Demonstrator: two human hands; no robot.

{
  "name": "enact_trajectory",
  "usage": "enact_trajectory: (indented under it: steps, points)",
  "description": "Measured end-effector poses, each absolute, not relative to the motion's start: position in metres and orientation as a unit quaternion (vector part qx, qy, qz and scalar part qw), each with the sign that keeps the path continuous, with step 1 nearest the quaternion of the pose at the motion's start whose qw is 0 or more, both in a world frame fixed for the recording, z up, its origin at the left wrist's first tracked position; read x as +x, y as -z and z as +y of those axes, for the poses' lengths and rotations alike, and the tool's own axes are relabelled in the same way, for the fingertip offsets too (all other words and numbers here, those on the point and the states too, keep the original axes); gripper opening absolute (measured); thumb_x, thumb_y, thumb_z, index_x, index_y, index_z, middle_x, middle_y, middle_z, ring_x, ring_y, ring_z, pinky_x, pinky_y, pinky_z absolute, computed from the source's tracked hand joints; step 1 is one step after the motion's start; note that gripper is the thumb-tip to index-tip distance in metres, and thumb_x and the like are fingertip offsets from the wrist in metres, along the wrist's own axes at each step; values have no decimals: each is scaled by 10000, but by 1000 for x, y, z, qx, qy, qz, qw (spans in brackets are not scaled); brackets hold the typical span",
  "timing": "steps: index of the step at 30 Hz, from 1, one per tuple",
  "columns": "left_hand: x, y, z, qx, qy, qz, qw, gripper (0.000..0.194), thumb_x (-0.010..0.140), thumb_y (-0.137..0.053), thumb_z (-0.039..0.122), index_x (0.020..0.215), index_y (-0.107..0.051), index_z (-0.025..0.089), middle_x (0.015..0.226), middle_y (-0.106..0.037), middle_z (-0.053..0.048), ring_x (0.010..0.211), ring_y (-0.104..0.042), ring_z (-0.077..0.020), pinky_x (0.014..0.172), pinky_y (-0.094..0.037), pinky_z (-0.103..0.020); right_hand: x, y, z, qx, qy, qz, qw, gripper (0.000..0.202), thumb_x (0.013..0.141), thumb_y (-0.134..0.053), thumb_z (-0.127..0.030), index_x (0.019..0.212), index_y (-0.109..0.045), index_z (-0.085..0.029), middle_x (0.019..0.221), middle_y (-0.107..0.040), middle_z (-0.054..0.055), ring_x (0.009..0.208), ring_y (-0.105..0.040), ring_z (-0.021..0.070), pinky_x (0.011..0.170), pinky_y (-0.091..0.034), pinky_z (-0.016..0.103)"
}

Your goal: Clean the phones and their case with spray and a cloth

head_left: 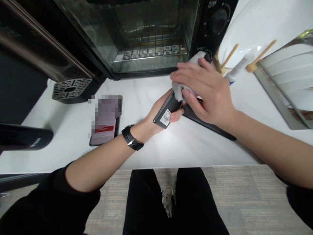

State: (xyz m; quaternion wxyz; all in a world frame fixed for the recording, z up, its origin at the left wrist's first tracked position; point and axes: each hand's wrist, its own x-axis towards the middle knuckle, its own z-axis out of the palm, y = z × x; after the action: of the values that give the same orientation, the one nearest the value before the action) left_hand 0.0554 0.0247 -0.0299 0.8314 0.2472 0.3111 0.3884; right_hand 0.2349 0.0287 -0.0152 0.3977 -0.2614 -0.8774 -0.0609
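Note:
My left hand [156,112], with a black watch strap at its wrist, is closed around a dark flat rectangular object [172,105] that bears a white barcode label [166,117]. Its exact kind does not show. Fingers bent, my right hand [204,86] grips a crumpled white cloth [180,89] against the object's upper end, which is partly covered. Under the right hand and forearm, a long black object [207,125] lies on the counter, partly hidden. Left of my left wrist lies a phone [105,135] with its screen lit and partly blurred out.
A toaster oven [151,70] stands at the back of the white counter [137,88]. A machine with a drip tray [70,89] is at the left. Toward the right are a bottle [238,68], wooden pegs [264,55] and white plates [290,71] in a rack.

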Motion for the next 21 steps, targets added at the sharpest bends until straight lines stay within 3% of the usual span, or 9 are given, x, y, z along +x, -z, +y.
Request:
enact_trajectory:
  steps: [4,8,13,17,19,21]
  points:
    - [57,24,21,297,-360,269,843,366,1065,-424,298,773,-599,161,682,-599,-12,360,-404,-51,338,-265,-182,239,12,31,-339,39,-845,412,413,1074,-385,-266,1392,-643,-312,1392,-716,45,1413,-602,248,1226,-484,464]
    - [57,20,20,305,-355,275,840,350,1072,-403,294,805,-590,168,728,-602,-12,365,-415,-49,341,-264,-176,237,11,30,-384,57,-831,398,408,1078,-357,-290,1359,-651,-258,1361,-710,97,1356,-618,294,1170,-498,521]
    - [59,27,22,276,-385,326,818,301,1049,-463,284,797,-594,184,653,-578,12,372,-403,-64,358,-293,-189,233,13,28,-323,63,-867,374,392,1078,-399,-290,1404,-609,-234,1422,-692,82,1478,-522,254,1325,-303,520]
    - [46,32,17,217,-460,424,750,310,1071,-399,321,1006,-688,228,655,-589,8,560,-605,-133,425,-377,-207,225,17,19,-157,50,-937,307,450,1077,-448,-283,1507,-511,-165,1517,-642,92,1522,-486,220,1372,-210,499]
    - [40,33,14,206,-475,446,731,319,1070,-383,316,1125,-693,261,742,-642,-3,703,-686,-163,484,-429,-219,222,18,17,-117,60,-948,289,481,1072,-479,-268,1546,-471,-189,1552,-619,63,1532,-475,202,1387,-156,470]
    - [39,33,15,189,-477,442,735,309,1058,-395,284,1114,-698,259,746,-639,-3,737,-700,-179,535,-472,-233,222,18,17,-125,71,-947,288,485,1074,-491,-293,1554,-465,-226,1550,-623,44,1526,-485,195,1388,-145,472]
